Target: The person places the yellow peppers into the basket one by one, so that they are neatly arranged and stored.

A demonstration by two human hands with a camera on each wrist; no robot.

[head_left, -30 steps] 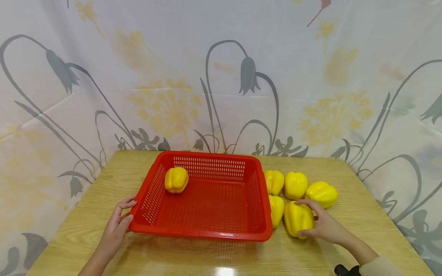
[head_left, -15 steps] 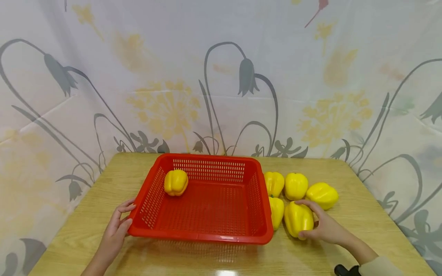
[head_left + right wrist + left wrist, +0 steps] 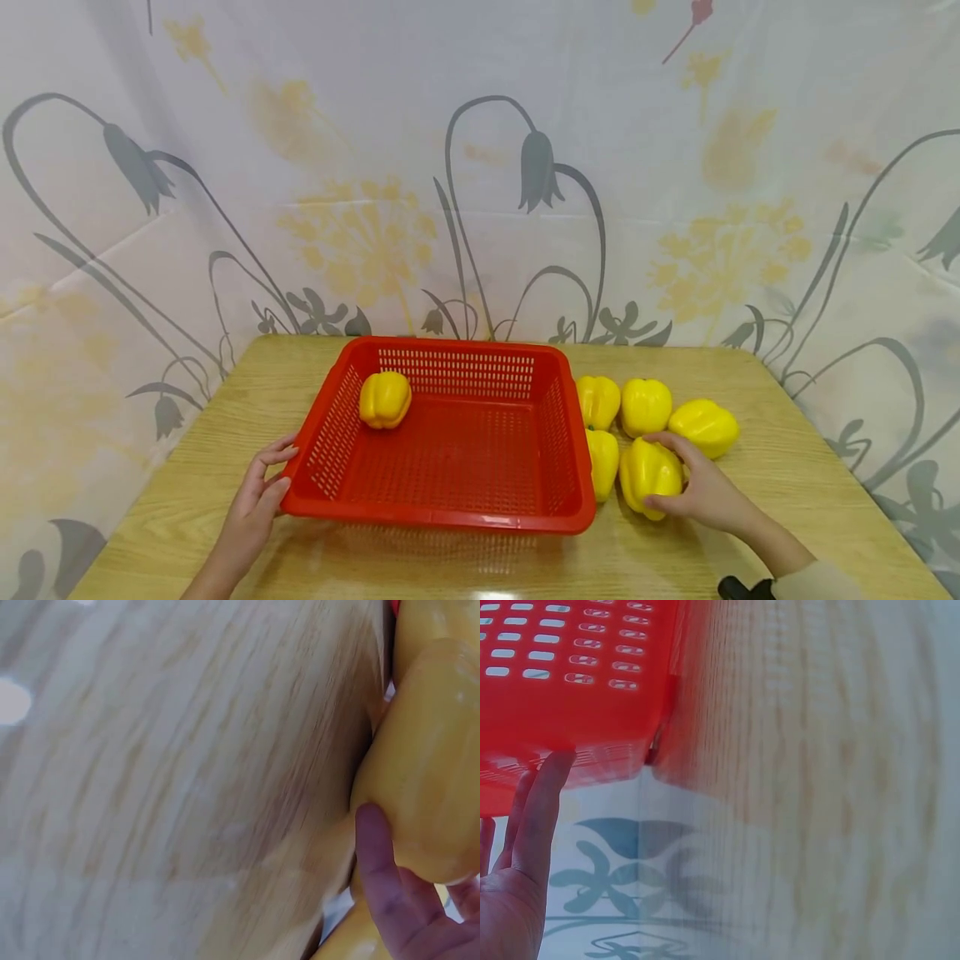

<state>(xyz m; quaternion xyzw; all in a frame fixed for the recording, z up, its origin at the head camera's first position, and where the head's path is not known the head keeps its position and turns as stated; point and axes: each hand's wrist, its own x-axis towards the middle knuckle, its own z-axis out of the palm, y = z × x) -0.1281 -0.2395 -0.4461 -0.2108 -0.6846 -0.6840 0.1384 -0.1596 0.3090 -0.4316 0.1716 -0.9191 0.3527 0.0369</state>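
My right hand [image 3: 705, 493] grips a yellow bell pepper [image 3: 649, 473] on the table, its thumb on the near side and fingers over the far side. The right wrist view shows the thumb [image 3: 375, 855] against that bell pepper [image 3: 435, 765]. My left hand [image 3: 255, 492] touches the left side of a red plastic basket [image 3: 457, 512] near its front corner; in the left wrist view its fingers [image 3: 540, 817] reach fairly straight to the basket wall [image 3: 562, 712]. One yellow bell pepper [image 3: 385, 400] lies inside the basket, at the back left.
Right of the basket, near the gripped one, are other yellow bell peppers: two at the back [image 3: 597, 402] [image 3: 647, 407], one lying at the right [image 3: 705, 427], one by the basket wall [image 3: 602, 465]. A wooden table [image 3: 187, 467] meets a flower-printed cloth [image 3: 480, 208] behind.
The head view has shifted slightly. Both hands, the basket and the bell peppers otherwise hold their places.
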